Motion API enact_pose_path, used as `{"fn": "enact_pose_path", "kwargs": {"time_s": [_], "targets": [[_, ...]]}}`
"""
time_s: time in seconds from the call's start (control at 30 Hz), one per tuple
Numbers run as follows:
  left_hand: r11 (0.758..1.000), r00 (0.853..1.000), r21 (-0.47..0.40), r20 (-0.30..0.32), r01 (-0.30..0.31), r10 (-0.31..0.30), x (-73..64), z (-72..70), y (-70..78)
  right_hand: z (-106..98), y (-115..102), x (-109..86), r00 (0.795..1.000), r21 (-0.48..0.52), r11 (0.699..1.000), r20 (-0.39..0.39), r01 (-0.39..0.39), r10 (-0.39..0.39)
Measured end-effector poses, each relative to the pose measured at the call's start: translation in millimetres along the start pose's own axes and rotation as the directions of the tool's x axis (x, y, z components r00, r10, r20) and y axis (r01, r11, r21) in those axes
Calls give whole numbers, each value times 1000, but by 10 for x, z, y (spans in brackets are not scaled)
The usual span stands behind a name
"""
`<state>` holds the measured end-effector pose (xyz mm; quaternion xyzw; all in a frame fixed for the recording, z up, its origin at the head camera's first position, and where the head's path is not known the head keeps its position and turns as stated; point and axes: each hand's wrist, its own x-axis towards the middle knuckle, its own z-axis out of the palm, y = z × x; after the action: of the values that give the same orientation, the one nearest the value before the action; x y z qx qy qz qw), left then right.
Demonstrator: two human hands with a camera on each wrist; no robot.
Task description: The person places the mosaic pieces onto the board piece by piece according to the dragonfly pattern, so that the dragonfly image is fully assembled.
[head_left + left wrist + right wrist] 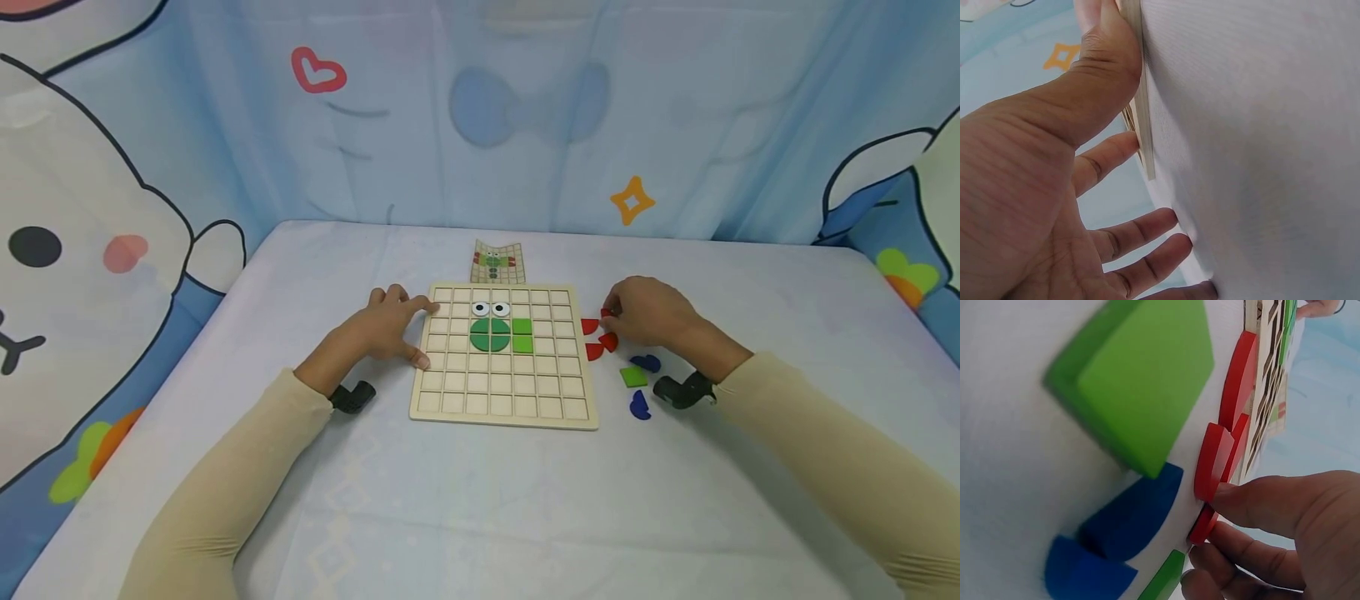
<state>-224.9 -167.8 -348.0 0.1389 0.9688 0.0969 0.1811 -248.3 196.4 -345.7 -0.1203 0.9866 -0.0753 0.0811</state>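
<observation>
A wooden grid board (459,404) lies flat on the table. On it sit two eye tiles (491,309), several dark green quarter-circle tiles (480,342) forming a disc, and two light green square tiles (522,335). My left hand (386,325) rests at the board's left edge, thumb and index finger spread against it, the other fingers extended on the cloth. To the right of the board, my right hand (651,312) pinches a red rounded tile (1202,526) between thumb and fingers. Other red tiles (594,352) lie between that hand and the board.
Below the right hand lie a loose green square tile (633,377) and blue tiles (640,406). Another green piece (1163,578) shows in the right wrist view. A picture card (498,263) lies behind the board. A printed curtain (525,167) hangs past the table's far edge.
</observation>
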Motion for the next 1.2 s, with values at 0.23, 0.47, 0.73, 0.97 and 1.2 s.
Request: {"fn": "enact_pose_path", "kwargs": {"time_s": [0.23, 0.47, 0.73, 0.97, 1.2], "targets": [[1000, 1000, -1, -2, 2, -2, 6, 6, -5, -16, 3, -11, 1000, -2, 1000, 13, 1, -1], [1000, 1000, 16, -1, 2, -2, 7, 10, -3, -37, -12, -15, 999, -1, 999, 36, -38, 38], [1000, 1000, 14, -2, 5, -5, 6, 8, 0, -47, -30, -26, 999, -31, 999, 10, -38, 39], [1000, 1000, -1, -2, -9, 9, 11, 10, -13, -60, -53, -20, 1000, -28, 999, -14, -29, 28], [1000, 1000, -10, 1, -19, 19, 1, 4, -17, -120, -137, -14, 1000, 4, 1000, -20, 1, -1]]}}
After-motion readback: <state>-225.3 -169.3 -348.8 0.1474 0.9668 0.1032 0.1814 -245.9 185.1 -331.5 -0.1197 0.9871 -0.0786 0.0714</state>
